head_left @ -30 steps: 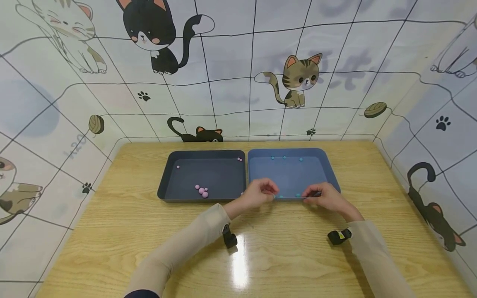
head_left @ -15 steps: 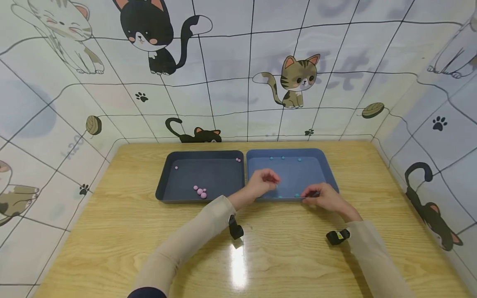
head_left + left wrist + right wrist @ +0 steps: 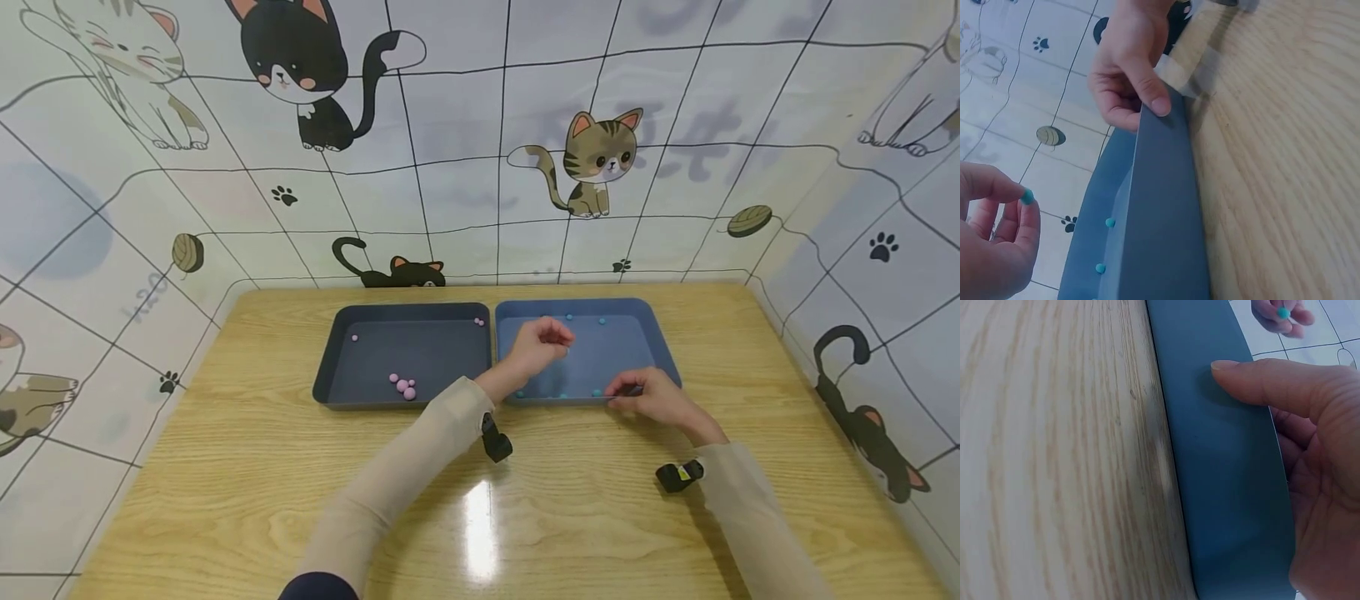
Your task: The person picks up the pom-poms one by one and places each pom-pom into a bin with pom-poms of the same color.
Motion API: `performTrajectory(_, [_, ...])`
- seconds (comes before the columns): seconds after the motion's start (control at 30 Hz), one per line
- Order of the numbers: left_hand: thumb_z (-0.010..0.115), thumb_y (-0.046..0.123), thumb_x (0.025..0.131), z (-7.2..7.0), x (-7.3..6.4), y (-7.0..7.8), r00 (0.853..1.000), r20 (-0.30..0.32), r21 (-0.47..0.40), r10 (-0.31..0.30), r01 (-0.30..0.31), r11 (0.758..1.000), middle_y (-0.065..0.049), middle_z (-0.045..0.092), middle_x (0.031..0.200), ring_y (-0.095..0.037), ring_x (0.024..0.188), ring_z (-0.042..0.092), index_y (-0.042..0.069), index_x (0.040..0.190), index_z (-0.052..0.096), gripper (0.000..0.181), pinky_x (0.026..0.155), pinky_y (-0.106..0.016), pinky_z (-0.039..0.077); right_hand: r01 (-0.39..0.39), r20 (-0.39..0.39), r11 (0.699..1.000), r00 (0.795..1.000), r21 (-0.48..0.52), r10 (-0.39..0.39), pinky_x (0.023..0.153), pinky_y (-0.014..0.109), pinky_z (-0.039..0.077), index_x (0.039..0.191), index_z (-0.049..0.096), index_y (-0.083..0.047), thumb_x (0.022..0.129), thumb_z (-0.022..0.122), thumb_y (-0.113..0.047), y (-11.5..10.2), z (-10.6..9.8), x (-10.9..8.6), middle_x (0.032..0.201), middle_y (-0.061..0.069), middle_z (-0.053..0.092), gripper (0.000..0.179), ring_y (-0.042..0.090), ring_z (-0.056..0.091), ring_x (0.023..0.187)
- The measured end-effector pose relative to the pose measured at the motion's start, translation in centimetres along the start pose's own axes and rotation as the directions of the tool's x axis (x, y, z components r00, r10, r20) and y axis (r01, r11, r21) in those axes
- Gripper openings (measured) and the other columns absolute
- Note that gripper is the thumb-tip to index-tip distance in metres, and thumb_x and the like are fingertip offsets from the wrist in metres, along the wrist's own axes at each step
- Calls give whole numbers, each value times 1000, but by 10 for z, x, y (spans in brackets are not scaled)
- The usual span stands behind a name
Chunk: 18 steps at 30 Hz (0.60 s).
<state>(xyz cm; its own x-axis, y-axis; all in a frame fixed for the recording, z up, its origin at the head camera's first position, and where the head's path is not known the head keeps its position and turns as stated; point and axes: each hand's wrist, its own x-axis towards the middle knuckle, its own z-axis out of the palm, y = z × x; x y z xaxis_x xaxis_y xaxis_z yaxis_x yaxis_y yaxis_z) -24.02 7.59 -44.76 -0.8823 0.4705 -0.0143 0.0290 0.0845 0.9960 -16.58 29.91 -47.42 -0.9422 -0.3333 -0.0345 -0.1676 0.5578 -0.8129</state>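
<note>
My left hand pinches a small teal ball between thumb and fingertips, held over the blue tray. The ball also shows between those fingers in the right wrist view. My right hand grips the tray's front wall near the right corner, thumb on the outer face and fingers inside. Several more teal balls lie in the tray. A few are along its front side, such as this ball, and others sit toward the back, such as this ball. My left hand covers part of the tray's left side.
A dark grey tray stands against the blue tray's left side. Several pink balls lie in it, most clustered near the front. Both trays rest on a wooden table before a cat-patterned wall.
My left hand has risen from the blue tray's front edge, moving back and to the right with the teal ball pinched. The right hand has kept its grip on the tray.
</note>
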Motion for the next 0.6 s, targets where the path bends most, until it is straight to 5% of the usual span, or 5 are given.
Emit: performTrajectory(0.6, [64, -6, 84, 9, 14, -6, 993, -108, -47, -52, 47, 998, -6, 65, 91, -11, 81, 60, 0, 94, 67, 12, 73, -23, 51, -14, 8, 1000, 1000, -10, 14, 60, 22, 48, 89, 70, 2, 81, 70, -2, 1, -1, 1, 84, 8, 67, 9, 9, 57, 72])
